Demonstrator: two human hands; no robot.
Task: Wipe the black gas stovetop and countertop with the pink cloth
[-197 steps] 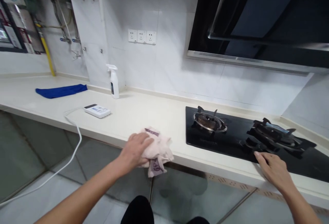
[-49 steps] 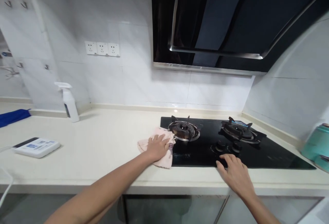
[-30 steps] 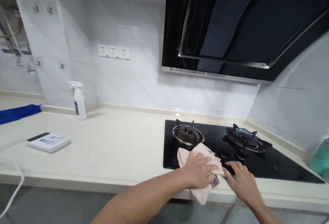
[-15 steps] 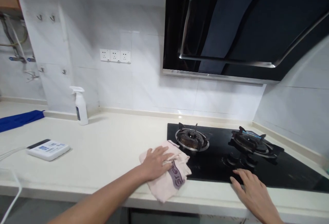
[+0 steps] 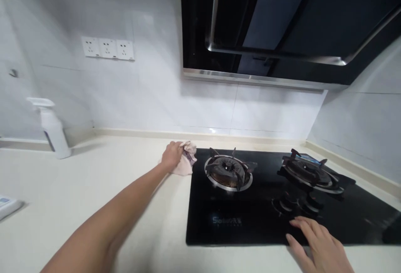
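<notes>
My left hand (image 5: 172,156) is closed on a pale pink cloth (image 5: 183,165), bunched up against the white countertop (image 5: 125,156). Cloth and hand are at the back left corner of the black gas stove (image 5: 216,233), beside its left burner (image 5: 228,172). Over the stove's front edge rests my right hand (image 5: 318,246), fingers loosely stretched and thumb apart, holding nothing. The stove knobs (image 5: 288,202) lie just beyond its fingertips. Part of the right hand is cut off by the bottom of the view.
A white spray bottle (image 5: 54,133) stands at the left near the wall. The corner of a white device (image 5: 9,207) shows at the left edge. Above the stove hangs a black range hood (image 5: 266,26). The right burner (image 5: 311,172) sits near the side wall.
My left hand has moved the cloth from the stove's front left edge back toward the wall, and the cloth is now bunched. The view has shifted right and closer; my right hand stays at the front edge.
</notes>
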